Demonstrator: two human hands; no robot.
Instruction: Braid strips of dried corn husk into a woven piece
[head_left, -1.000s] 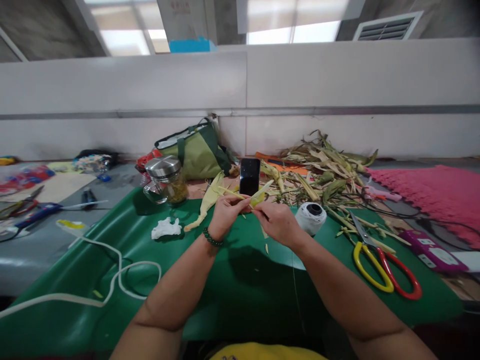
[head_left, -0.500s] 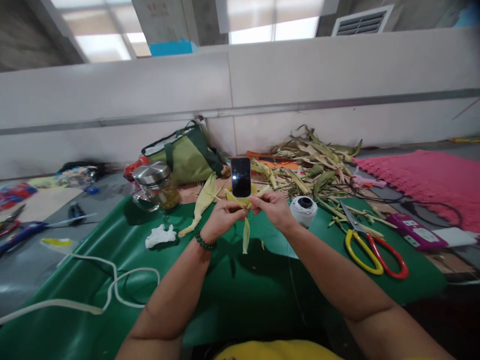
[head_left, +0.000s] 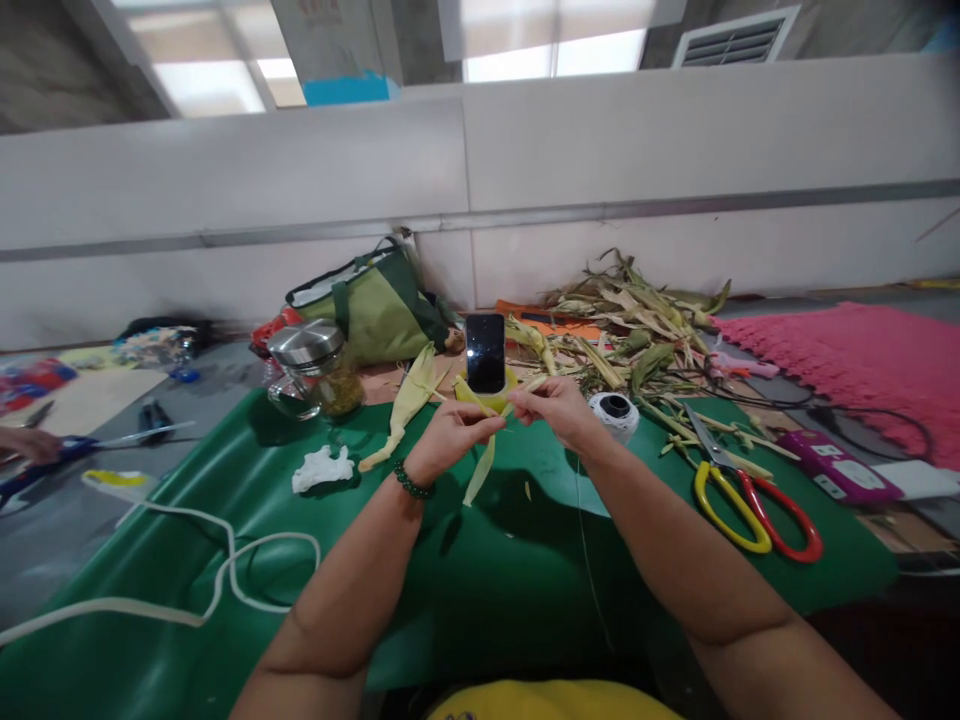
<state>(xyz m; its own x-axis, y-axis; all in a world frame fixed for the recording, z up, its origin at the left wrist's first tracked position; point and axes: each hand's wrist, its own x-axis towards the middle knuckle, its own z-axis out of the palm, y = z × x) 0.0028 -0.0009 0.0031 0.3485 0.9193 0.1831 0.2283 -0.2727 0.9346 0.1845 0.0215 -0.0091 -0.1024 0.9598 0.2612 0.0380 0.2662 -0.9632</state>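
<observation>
Over the green mat, my left hand and my right hand pinch a pale yellow-green corn husk strip between them. The strip's lower end hangs down toward the mat, and its upper ends stick out past my fingers. Both hands have their fingers closed on it. A thin thread hangs along my right forearm. A black phone stands upright just behind my hands. A white thread spool sits right of my right hand.
A heap of husks lies at the back right, and one loose husk at the left. Yellow-and-red scissors, a glass jar, a green bag, crumpled tissue, white cord and pink knitting surround the mat. Another person's hand shows far left.
The husk strip now hangs down below my hands instead of lying across them. My hands rose slightly toward the phone. Another person's hand came into view at the far left.
</observation>
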